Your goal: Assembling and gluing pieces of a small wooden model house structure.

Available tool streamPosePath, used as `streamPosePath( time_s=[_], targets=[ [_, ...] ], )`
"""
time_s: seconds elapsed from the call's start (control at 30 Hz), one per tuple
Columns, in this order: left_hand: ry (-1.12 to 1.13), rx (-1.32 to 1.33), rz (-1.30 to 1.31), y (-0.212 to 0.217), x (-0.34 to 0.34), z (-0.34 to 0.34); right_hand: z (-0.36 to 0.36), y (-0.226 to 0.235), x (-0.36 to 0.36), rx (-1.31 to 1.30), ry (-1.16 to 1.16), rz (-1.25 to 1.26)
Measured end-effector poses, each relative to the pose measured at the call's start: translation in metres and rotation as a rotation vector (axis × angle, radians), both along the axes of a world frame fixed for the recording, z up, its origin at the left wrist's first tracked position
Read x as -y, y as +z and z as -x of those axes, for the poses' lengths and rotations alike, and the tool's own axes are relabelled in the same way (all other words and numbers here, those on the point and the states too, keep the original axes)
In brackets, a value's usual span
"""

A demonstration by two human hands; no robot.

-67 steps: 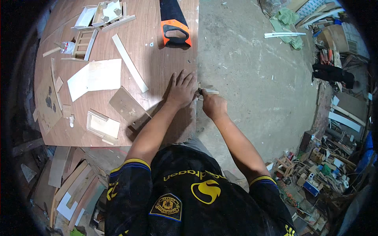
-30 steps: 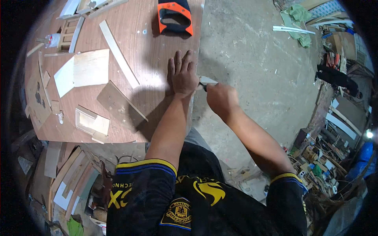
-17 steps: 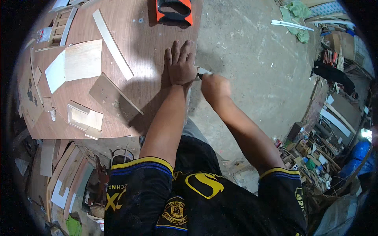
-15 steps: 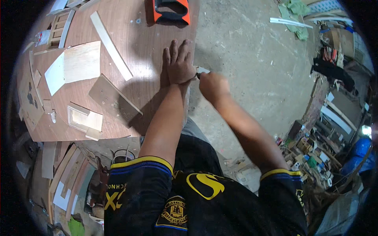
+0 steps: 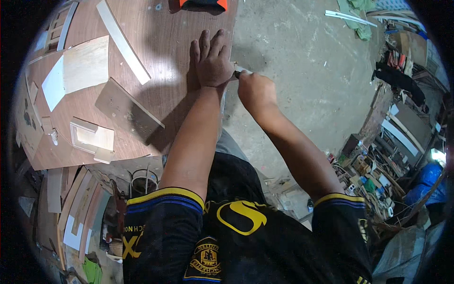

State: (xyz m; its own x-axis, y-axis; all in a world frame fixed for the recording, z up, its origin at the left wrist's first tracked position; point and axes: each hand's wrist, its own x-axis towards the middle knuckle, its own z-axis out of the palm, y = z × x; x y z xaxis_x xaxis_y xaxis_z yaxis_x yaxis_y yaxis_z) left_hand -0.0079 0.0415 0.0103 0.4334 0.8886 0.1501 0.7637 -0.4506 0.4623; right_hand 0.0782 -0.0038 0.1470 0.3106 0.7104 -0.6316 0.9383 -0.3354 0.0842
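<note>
My left hand (image 5: pixel 213 65) presses flat on the brown wood-grain tabletop (image 5: pixel 175 61) at its right edge, fingers spread and pointing away from me. Just right of its wrist, my right hand (image 5: pixel 257 92) is closed in a fist beyond the table edge. From that fist a small tool with a dark part (image 5: pixel 238 74) and a pale part sticks out toward the left hand. Its exact kind is mostly hidden by the fingers. Whatever lies under my left palm cannot be seen.
On the table lie a long pale wood strip (image 5: pixel 124 41), a thin light board (image 5: pixel 86 64), a brown board (image 5: pixel 128 111) and a small wooden frame piece (image 5: pixel 92 137). An orange and black saw handle (image 5: pixel 203 4) is at the far edge. Scrap (image 5: pixel 378 182) clutters the right floor.
The whole view has shifted, so the table and its things sit higher and more to the left. My right fist stays beside the left wrist, which is still flat on the table.
</note>
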Motion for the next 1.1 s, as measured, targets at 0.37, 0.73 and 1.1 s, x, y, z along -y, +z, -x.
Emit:
streamPosePath(
  time_s=[0.37, 0.73, 1.1],
  targets=[
    [-0.022, 0.081, -0.034, -0.001, 0.001, 0.002, -0.003, -0.001, 0.005, -0.020, 0.067, 0.009],
    [0.046, 0.124, -0.113, -0.010, 0.004, -0.006, -0.005, -0.019, 0.028, -0.109, 0.003, -0.084],
    [0.049, 0.064, -0.055, -0.007, 0.003, -0.011, 0.002, -0.024, 0.020, -0.075, 0.022, 0.067]
  ],
)
